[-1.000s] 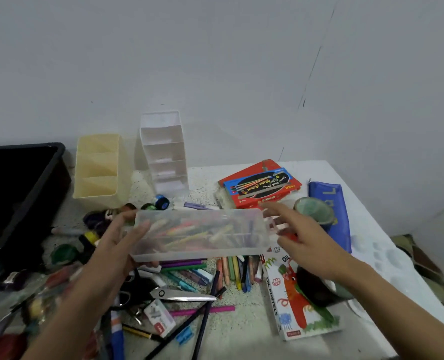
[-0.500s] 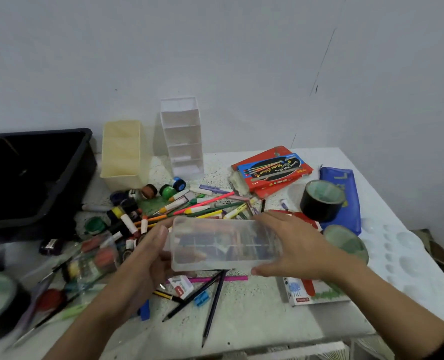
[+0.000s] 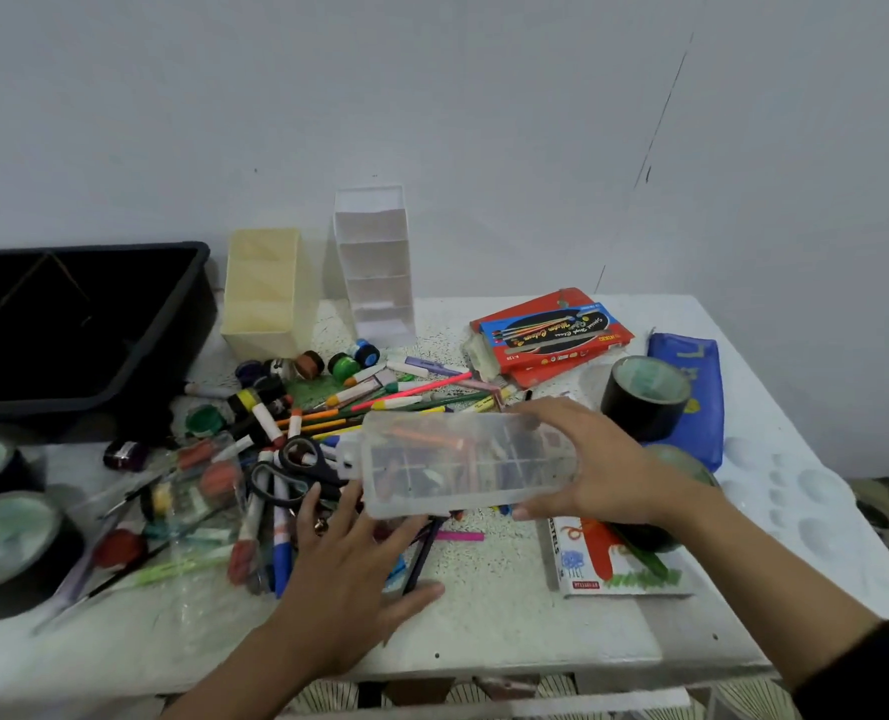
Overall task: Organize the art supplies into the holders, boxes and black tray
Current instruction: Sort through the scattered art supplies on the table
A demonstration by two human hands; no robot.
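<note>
My right hand (image 3: 603,462) grips the right end of a clear plastic box (image 3: 463,462) and holds it just above the table. Through its walls show a grid of compartments and the coloured pens beneath. My left hand (image 3: 351,574) is off the box, fingers spread and open over the pens and black scissors (image 3: 297,470). A heap of markers, pencils and paint pots (image 3: 380,394) lies behind the box. At the back stand a cream holder (image 3: 268,293) and a white tiered holder (image 3: 375,262). The black tray (image 3: 120,350) is at the far left.
A red paint-set box (image 3: 551,332), a blue pouch (image 3: 692,397), a black tape roll (image 3: 645,397) and a white palette (image 3: 806,491) lie to the right. An oil pastels box (image 3: 614,563) sits under my right wrist. More tape rolls (image 3: 6,532) and a plastic bag (image 3: 193,511) are left.
My left hand has let go of the clear box and dropped toward the pens. The right hand alone now holds the box, which has shifted slightly right.
</note>
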